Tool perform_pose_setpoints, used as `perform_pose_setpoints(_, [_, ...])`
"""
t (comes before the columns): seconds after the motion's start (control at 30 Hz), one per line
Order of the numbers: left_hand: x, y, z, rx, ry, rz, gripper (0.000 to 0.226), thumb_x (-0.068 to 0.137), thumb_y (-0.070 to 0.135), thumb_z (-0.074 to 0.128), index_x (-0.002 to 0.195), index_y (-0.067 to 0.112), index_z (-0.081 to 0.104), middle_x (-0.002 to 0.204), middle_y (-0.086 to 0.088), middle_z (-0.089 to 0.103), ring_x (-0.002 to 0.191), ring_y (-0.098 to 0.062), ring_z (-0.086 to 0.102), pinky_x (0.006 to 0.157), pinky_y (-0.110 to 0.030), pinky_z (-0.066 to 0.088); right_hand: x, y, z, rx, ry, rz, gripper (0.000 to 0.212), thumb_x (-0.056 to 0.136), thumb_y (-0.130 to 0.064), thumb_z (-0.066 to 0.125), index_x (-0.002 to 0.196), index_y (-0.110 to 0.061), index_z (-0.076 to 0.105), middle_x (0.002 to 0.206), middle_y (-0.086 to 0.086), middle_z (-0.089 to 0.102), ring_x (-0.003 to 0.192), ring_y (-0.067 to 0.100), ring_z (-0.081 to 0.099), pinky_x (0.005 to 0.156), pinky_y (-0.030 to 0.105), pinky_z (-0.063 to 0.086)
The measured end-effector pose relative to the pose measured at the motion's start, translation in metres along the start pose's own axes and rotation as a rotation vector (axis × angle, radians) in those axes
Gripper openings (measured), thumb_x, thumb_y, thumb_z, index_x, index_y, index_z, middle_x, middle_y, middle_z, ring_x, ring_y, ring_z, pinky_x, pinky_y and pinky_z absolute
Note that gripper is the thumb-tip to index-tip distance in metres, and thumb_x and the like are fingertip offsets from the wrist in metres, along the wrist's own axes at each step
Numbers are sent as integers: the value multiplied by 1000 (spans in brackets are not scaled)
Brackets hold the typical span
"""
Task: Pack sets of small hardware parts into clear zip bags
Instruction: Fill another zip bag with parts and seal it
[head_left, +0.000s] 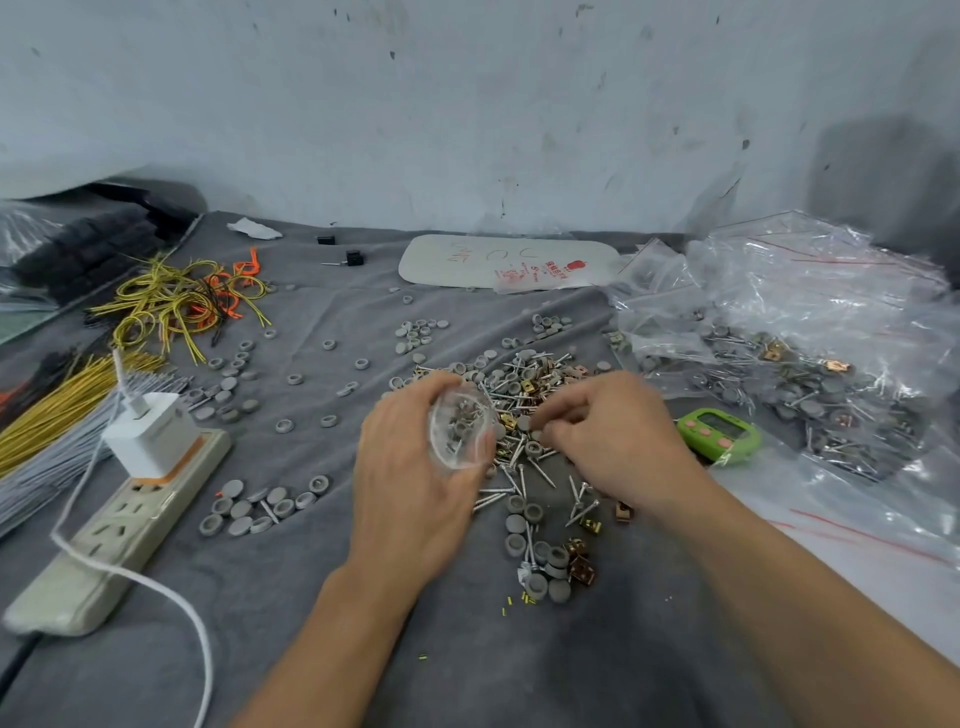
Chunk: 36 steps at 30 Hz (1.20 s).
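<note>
My left hand (415, 483) grips a small clear zip bag (460, 428) held open, with screws and grey caps visible inside. Just right of it, my right hand (613, 436) has its fingers curled down into the pile of screws, grey caps and brass clips (519, 395) on the grey cloth (363, 597). The fingertips pinch at small parts beside the bag's mouth; what they hold is hidden. More caps, screws and clips (550, 551) lie in a loose trail below the hands.
Filled zip bags (805, 364) are heaped at the right. A green timer (719, 434) sits right of my right hand. A power strip with a white charger (145, 467) lies left, near yellow wire ties (182, 306). A pack of empty bags (509, 260) lies at the back.
</note>
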<state>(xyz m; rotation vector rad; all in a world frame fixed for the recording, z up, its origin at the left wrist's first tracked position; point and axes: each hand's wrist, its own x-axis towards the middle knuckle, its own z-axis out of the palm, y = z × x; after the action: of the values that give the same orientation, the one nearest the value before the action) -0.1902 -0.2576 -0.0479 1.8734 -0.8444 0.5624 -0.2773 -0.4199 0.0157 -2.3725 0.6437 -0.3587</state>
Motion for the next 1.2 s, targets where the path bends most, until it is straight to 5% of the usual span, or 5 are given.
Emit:
perform_pose_setpoints(0.1, [-1, 3, -4, -66, 47, -81, 56, 84, 63, 64, 133, 41, 47, 121, 31, 53, 117, 0, 51, 99, -37, 45, -2, 7, 12, -329, -106, 59, 13, 90, -33, 70, 98, -30, 80, 93, -9, 76, 93, 16, 70, 81, 26, 54])
perform_pose_setpoints(0.57, [3, -8, 2, 276, -62, 106, 45, 83, 32, 73, 127, 30, 61, 126, 6, 59, 123, -20, 52, 111, -37, 35, -11, -17, 11, -662, -111, 4, 16, 89, -17, 63, 85, -20, 48, 98, 3, 66, 99, 31, 65, 71, 35, 38])
perform_pose_setpoints(0.87, [2, -10, 7, 245, -167, 150, 57, 73, 29, 85, 126, 30, 64, 128, 10, 58, 123, -17, 53, 109, -34, 38, -15, -17, -14, -186, -70, -182, 20, 84, -24, 72, 67, -31, 63, 52, -13, 65, 53, -1, 60, 70, 21, 55])
perform_pose_setpoints(1.03, [1, -5, 9, 143, -148, 248, 40, 82, 30, 73, 120, 21, 65, 117, 11, 63, 113, -8, 56, 104, -27, 40, -17, -28, 14, 52, -43, -224, 15, 79, -17, 77, 71, -28, 69, 57, -16, 69, 52, -2, 61, 53, 11, 44])
perform_pose_setpoints(1.2, [1, -3, 6, 72, -104, 190, 38, 81, 32, 64, 117, 22, 64, 110, 16, 64, 106, -3, 57, 102, -12, 29, -15, -30, 24, 182, -171, -232, 14, 84, -17, 72, 84, -27, 81, 73, -12, 76, 74, 3, 70, 75, 28, 57])
